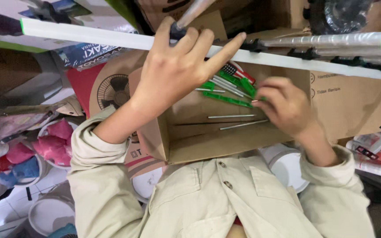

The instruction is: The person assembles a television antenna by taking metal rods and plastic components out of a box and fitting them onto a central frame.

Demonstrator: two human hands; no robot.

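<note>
While only the head view is available, it shows both hands working over an open cardboard box held against the person's chest, flaps up, likely so the contents stay within easy reach. Left hand: raised above the box, fingers spread and draped over a long white rail that runs across the frame; the tips also touch a wrapped metal tube with a black fitting. Grip looks loose, resting on the rail rather than clenched, probably steadying it or bracing. Right hand: down at the box's far edge, fingers curled around the end of a green-handled screwdriver, pinching it near the handle end; exact contact partly hidden by the knuckles. More green-handled screwdrivers lie bunched in the upper corner of the box, one red-and-white striped handle among them. Two loose thin metal rods lie flat on the box floor, apart from the bunch, nearly parallel. Person wears a beige jacket, sleeves pushed back. Surroundings: stacked cardboard cartons to the right, another carton with a fan picture behind the left forearm, white bowls with pink and blue cloths on the left, a white bucket lid below the right wrist.
</note>
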